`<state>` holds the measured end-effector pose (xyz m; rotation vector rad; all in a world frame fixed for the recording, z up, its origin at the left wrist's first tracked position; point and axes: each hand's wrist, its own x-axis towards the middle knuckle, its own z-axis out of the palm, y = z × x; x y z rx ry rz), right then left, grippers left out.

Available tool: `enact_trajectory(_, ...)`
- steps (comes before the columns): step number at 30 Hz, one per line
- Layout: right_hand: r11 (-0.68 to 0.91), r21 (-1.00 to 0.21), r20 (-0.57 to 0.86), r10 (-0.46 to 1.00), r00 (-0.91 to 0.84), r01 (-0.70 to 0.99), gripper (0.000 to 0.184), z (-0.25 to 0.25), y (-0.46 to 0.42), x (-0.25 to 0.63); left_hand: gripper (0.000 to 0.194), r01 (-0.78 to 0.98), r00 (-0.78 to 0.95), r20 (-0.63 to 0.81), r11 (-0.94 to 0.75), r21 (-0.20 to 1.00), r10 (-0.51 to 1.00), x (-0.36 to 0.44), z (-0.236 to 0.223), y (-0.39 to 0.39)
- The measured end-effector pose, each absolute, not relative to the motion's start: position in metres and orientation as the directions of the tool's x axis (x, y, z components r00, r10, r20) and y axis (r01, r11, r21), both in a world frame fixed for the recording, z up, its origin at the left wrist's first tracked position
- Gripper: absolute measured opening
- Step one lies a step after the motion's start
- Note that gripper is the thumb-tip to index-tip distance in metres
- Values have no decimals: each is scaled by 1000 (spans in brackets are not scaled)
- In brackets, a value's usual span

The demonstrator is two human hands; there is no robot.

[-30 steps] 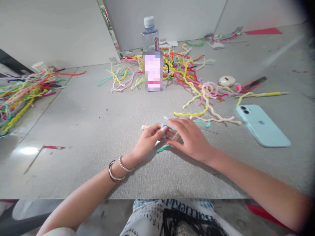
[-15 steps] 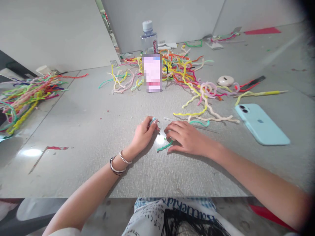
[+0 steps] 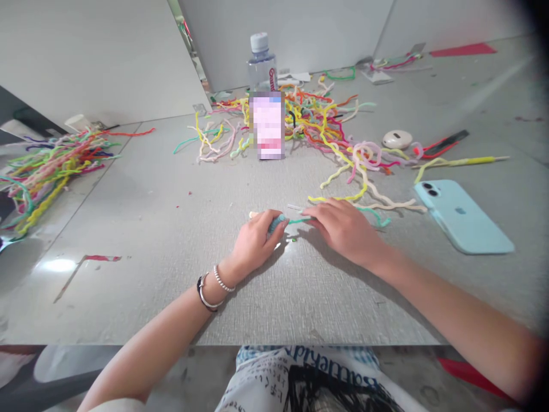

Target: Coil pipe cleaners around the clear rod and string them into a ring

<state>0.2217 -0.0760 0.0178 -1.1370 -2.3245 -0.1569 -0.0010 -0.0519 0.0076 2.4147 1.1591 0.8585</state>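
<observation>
My left hand (image 3: pixel 257 239) is closed around a small light-blue yarn piece (image 3: pixel 277 222), most of it hidden by the fingers. A cream tip (image 3: pixel 253 214) pokes out behind the knuckles. From the blue piece a green strand of yarn (image 3: pixel 299 220) runs across to my right hand (image 3: pixel 345 233), whose thumb and fingers pinch it. Beyond the right hand another length of green yarn (image 3: pixel 380 218) curls on the table; whether it is the same strand I cannot tell. A thin rod (image 3: pixel 294 207) lies just past my fingertips. Small green scraps (image 3: pixel 294 240) lie below.
A pale-blue phone (image 3: pixel 467 220) lies at the right, near a yellow-handled crochet hook (image 3: pixel 480 161) and a white oval case (image 3: pixel 397 139). A tangled yarn heap (image 3: pixel 317 117) surrounds an upright lit screen (image 3: pixel 269 126) and bottle (image 3: pixel 262 68). More yarn (image 3: pixel 55 166) lies left.
My right hand has risen from the table and moved away from me, pulling the green strand level. More of the blue piece shows in my left hand, which has shifted slightly right.
</observation>
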Motion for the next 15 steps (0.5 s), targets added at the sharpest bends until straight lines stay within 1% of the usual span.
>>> enact_trajectory(2, 597, -129, 548, 708, -445, 792, 22, 20, -76, 223, 22, 576, 508, 392, -640, 508, 767, -1, 8, -53)
enact_trajectory(5, 544, -161, 571, 732, -372, 824, 22, 25, -77, 224, 23, 554, 538, 429, -688, 469, 725, -2, 8, -53)
enact_trajectory(8, 535, -171, 582, 733, -353, 828, 23, 30, -80, 224, 26, 552, 564, 446, -719, 422, 695, -2, 7, -54)
enact_trajectory(15, 523, -100, 640, 685, -348, 846, 18, 34, -84, 223, 32, 547, 583, 459, -742, 389, 670, -2, 8, -53)
